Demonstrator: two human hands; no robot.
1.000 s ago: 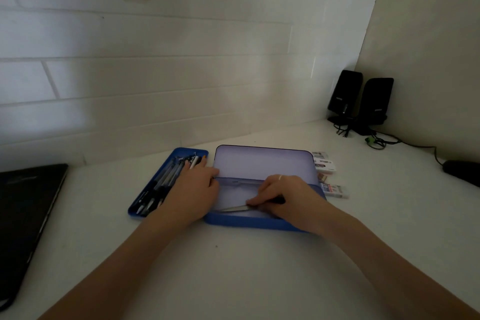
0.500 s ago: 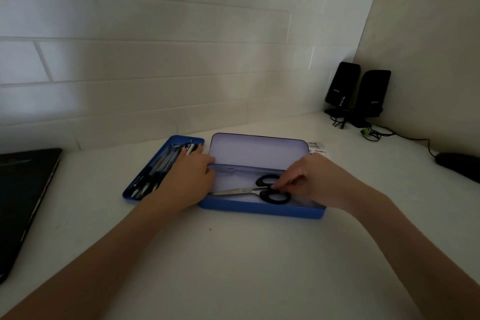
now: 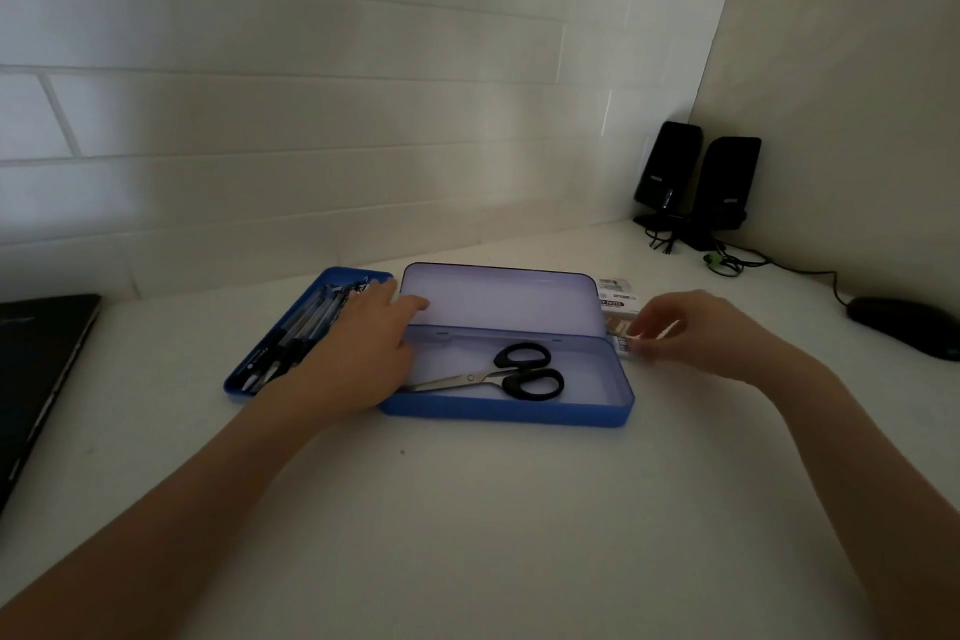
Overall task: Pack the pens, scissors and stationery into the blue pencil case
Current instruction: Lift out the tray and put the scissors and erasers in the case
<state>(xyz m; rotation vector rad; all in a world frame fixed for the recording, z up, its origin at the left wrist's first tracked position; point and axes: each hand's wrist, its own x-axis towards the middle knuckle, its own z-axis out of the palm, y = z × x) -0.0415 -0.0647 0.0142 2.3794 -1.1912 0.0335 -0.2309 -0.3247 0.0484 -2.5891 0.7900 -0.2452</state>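
- The blue pencil case is lying open on the white desk, lid tilted back.
- The black-handled scissors are lying inside it, blades pointing left.
- The left hand is resting flat, fingers spread, across the case's left end and the pen tray (pens inside).
- The right hand is hovering with curled fingers at the sticky-note packs, just right of the case; whether it is gripping one I cannot tell.

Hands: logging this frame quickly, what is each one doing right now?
Left hand: open, flat across the pen tray and pencil case edge.
Right hand: fingers curled at the small packets; grip cannot be told.
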